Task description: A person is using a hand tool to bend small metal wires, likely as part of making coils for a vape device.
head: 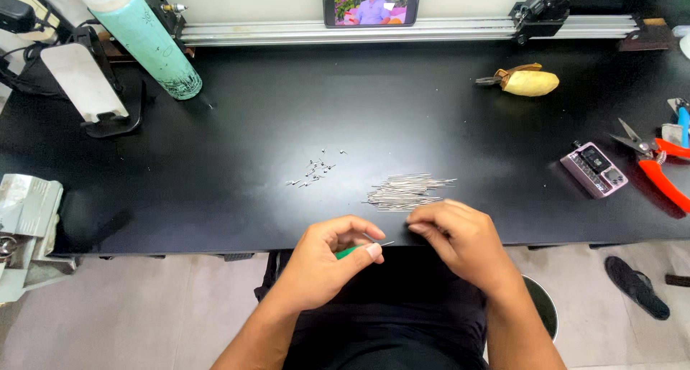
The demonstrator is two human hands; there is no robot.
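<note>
The left hand has its thumb and forefinger pinched shut on a small green-handled tool, whose thin metal tip points right, toward the other hand. The right hand is curled with its fingertips closed at the near end of a pile of thin metal pins; whether they already grip a pin is too small to tell. Both hands hover at the near edge of the black table, around its middle. The work looks to be at the picking-up stage: one pin must be singled out and brought to the tool's tip, which calls for a fine, steady pinch.

Just left of the pile lie scattered tiny metal bits. Toward the right edge sit a small pink counter and red-handled pliers; a teal bottle stands at the far left corner. Below is a pale tiled floor.
</note>
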